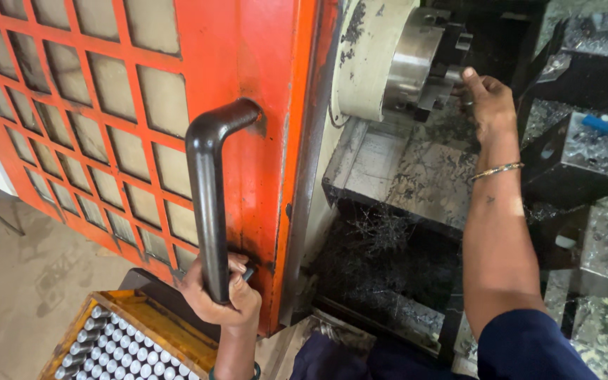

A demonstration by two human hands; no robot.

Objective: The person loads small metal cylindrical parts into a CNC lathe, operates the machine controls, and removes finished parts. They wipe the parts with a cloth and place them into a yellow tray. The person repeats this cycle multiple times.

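My left hand is closed around the lower end of the black bar handle on the orange machine door. My right hand reaches into the machine and touches a small metal part at the jaws of the steel chuck. Whether the fingers grip that part cannot be told. A thin bangle sits on my right wrist.
The door has a grid of mesh windows. A yellow tray packed with several upright metal cylinders stands at the lower left. Metal shavings cover the machine bed. A tool turret block sits to the right of the chuck.
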